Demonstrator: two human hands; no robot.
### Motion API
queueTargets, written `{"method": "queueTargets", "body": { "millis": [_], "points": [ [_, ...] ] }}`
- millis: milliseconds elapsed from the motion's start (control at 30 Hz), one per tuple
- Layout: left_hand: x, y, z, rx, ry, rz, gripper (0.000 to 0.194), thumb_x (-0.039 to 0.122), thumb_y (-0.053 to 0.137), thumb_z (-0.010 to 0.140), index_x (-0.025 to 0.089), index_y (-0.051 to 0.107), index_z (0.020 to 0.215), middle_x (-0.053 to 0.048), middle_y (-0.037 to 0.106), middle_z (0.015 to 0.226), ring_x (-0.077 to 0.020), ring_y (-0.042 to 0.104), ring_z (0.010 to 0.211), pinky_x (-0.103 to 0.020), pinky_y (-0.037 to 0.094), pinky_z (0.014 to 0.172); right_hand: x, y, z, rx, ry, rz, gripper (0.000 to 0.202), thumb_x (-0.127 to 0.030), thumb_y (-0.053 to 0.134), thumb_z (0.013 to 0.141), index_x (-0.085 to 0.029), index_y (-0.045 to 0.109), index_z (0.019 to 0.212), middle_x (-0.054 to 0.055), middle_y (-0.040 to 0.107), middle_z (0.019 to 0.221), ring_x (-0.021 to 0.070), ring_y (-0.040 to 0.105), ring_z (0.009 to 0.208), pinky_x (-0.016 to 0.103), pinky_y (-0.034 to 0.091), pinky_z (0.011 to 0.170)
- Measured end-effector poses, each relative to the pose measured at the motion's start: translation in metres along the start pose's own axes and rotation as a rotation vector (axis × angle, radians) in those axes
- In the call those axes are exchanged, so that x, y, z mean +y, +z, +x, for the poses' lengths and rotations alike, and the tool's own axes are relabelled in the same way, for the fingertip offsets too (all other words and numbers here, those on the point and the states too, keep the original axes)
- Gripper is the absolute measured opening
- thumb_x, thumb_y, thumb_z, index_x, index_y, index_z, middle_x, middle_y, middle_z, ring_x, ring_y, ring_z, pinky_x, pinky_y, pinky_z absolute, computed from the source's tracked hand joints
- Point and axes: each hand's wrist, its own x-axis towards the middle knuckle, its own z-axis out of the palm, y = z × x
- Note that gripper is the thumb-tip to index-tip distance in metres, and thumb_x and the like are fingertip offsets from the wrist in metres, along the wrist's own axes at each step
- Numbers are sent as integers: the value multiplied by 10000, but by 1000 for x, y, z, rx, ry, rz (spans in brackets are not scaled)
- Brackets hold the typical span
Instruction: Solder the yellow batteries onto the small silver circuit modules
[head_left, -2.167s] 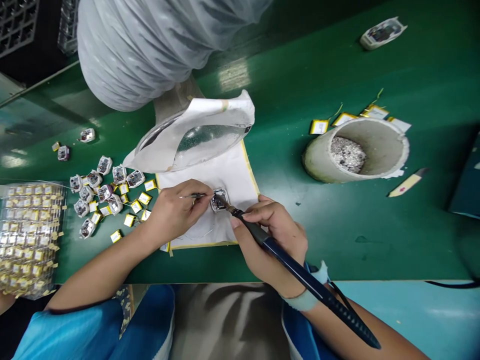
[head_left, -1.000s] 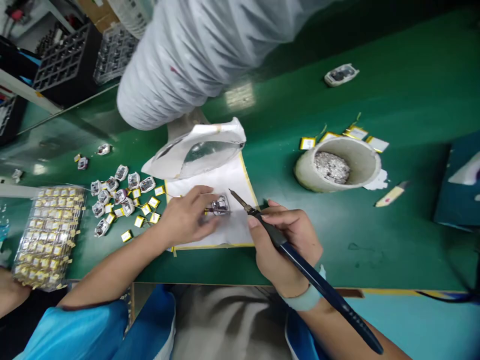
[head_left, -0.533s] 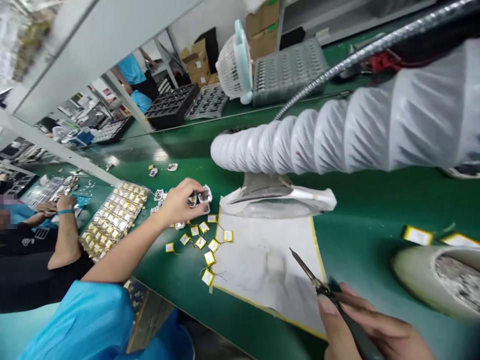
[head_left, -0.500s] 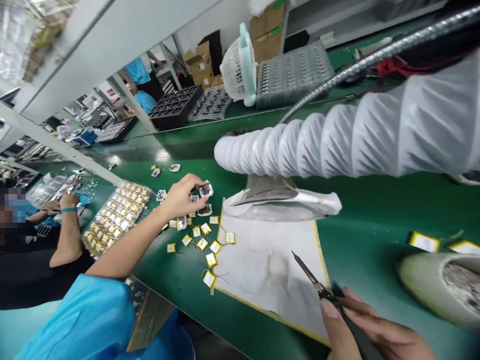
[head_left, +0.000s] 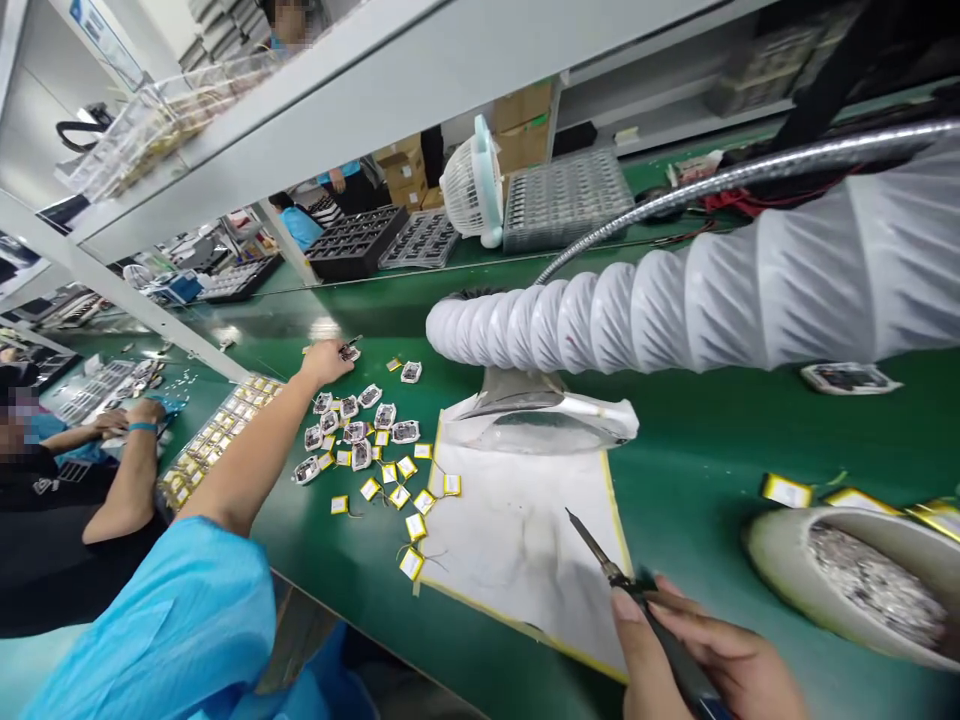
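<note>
My right hand [head_left: 697, 640] grips a soldering iron [head_left: 660, 620] by its dark handle. The tip points up and left over the white paper sheet [head_left: 487, 540], touching nothing. Far to the left, my left hand [head_left: 330, 362] reaches across the bench, fingers closed at a small white-cased circuit board [head_left: 351, 352]; its fingertips are partly hidden. More white-cased circuit boards [head_left: 406, 431] lie in a cluster nearer me. Small silver battery packs with yellow edges [head_left: 369, 488] and thin wires are scattered among them and along the sheet's left edge.
A grey ribbed duct [head_left: 600, 310] with a clear hood [head_left: 555, 425] hangs above the sheet. At right stands an oval holder [head_left: 787, 570] filled with metal shavings, beside more batteries. A tray of batteries [head_left: 225, 430] lies left, near a co-worker's arms [head_left: 135, 460]. A fan [head_left: 472, 185] stands behind.
My left hand has moved back and left, from above the cluster to a board farther off. The board it held earlier is out of that spot. My right hand still holds the soldering iron.
</note>
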Motion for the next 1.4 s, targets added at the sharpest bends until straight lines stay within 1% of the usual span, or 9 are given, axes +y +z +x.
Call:
{"method": "queueTargets", "body": {
  "millis": [200,300,433,567,867,1000,1167,1267,1400],
  "points": [
    [43,27,-117,175,339,-209,358,394,710,929,158,752,1195,-104,810,1132,-246,744,1015,-336,601,962,-34,6,6,7,-147,38,266,-430,921,910,-243,732,913,16,813,834,270,865,926,411,702,935],
    [91,46,-189,207,784,-454,268,345,723,950,221,757,1186,-80,804,1124,-231,776,1054,-343,640,938,-48,13,12,69,-196,90,228,-392,854,969,-245,692,908,-35,772,772,184,789,689,467,704,1023],
    [167,61,-243,107,880,-345,259,421,733,1015,229,769,1186,-65,791,1088,-213,798,894,-309,613,696,-57,8,12,101,-216,97,235,-383,850,976,-251,668,906,-56,729,738,185,787,680,512,707,1045],
    [196,62,-250,56,863,-310,414,608,777,1020,225,775,1176,-71,798,1044,-235,810,850,-327,602,664,-55,-21,10,173,-170,72,263,-404,893,943,-240,688,930,-2,750,845,278,863,935,498,719,968],
    [127,53,-258,36,1200,-384,146,322,640,1117,216,726,1168,-49,795,1082,-148,779,812,-270,568,638,-3,-72,38,489,-379,-179,298,-407,922,899,-245,721,1049,-3,684,867,218,738,722,374,573,676],
    [130,53,-251,133,1213,-427,139,201,603,1118,216,733,1167,-24,771,999,-118,732,753,-250,543,633,-26,-62,24,345,-285,-155,291,-412,946,888,-223,737,961,35,762,904,237,788,802,378,638,745],
    [158,58,-229,365,1169,-469,139,235,703,1104,218,747,1235,13,693,825,-118,667,687,-250,504,614,-76,-30,17,-121,-82,-55,230,-399,895,948,-259,713,939,9,820,905,172,767,700,276,591,629],
    [169,68,-222,432,1156,-520,123,189,714,1082,203,745,1199,10,663,783,-142,639,690,-278,516,638,-81,-9,21,-168,-72,-8,205,-325,840,968,-269,656,900,-47,765,789,126,678,569,248,568,585],
    [170,79,-219,408,1133,-568,131,156,729,1059,200,731,1182,4,661,788,-156,614,698,-297,532,654,-70,5,20,-154,-87,24,195,-272,814,964,-279,635,888,-116,616,640,109,597,521,376,692,949]
  ]
}}
